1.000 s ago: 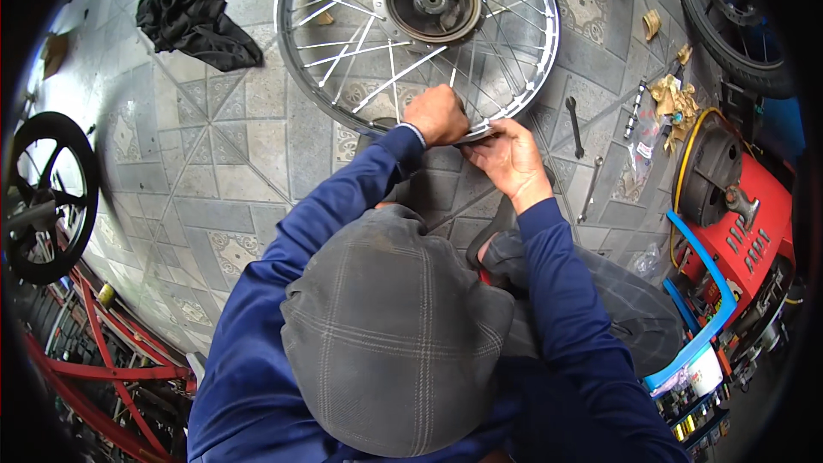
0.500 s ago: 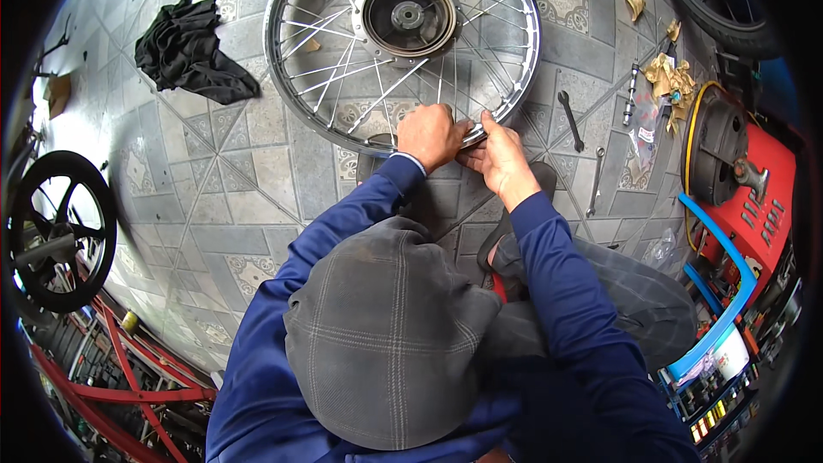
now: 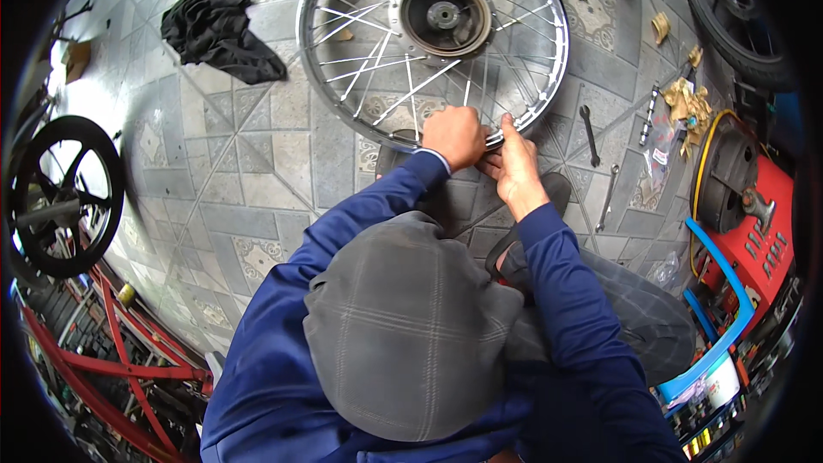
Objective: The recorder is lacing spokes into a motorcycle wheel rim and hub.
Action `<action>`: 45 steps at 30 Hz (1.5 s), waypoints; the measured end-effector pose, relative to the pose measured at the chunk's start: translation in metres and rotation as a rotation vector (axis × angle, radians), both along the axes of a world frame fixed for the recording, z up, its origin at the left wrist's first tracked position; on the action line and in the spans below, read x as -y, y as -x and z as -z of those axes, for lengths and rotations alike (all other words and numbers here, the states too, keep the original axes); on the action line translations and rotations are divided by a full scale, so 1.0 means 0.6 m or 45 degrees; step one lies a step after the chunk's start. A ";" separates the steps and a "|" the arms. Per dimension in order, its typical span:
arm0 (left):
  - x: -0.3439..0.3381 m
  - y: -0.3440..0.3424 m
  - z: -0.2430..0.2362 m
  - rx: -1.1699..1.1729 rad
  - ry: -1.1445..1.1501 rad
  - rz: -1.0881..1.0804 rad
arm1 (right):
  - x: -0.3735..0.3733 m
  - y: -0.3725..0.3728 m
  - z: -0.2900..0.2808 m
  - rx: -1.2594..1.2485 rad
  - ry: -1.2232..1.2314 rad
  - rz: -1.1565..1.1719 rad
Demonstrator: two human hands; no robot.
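Observation:
A spoked wheel rim (image 3: 563, 43) lies on the tiled floor in front of me, with a wide drum hub (image 3: 446, 19) at its middle. My left hand (image 3: 454, 135) is closed in a fist over the near edge of the rim, knuckles up. Whatever its fingers grip is hidden beneath them. Just to its right, my right hand (image 3: 516, 167) clasps the same near edge, thumb on top and fingers curled underneath. Thin metal spokes (image 3: 413, 90) run from the hub to the rim close to my left hand.
Two wrenches, one dark (image 3: 589, 135) and one silver (image 3: 608, 197), lie right of the wheel. Crumpled brown paper (image 3: 681, 105) is beyond them. A black cloth (image 3: 214, 30) lies far left. A black wheel (image 3: 117, 197) stands left, a red box (image 3: 754, 249) right.
The whole scene has shifted rightward and slightly up in the picture as my viewpoint moved. Both hands keep nearly the same place on the near edge of the rim.

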State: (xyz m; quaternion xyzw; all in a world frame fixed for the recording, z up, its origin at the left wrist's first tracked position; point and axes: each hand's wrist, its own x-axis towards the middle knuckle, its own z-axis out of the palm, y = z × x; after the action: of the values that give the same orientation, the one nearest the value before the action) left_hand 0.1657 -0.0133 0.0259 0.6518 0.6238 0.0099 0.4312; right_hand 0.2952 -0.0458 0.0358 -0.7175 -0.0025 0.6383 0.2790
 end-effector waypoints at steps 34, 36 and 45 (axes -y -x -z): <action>0.004 0.018 -0.028 0.052 -0.067 0.036 | 0.024 0.035 -0.001 0.689 -0.285 -0.333; 0.005 0.033 -0.039 0.015 -0.077 -0.012 | 0.025 0.057 -0.046 0.593 -0.279 -0.300; 0.007 0.007 0.007 0.080 0.043 -0.024 | 0.017 0.021 -0.002 0.481 -0.268 -0.301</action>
State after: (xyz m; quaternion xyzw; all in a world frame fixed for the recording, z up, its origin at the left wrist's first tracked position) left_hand 0.1615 -0.0173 0.0216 0.6379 0.6160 0.0239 0.4616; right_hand 0.2824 -0.0561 0.0371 -0.7858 -0.2052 0.5171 0.2701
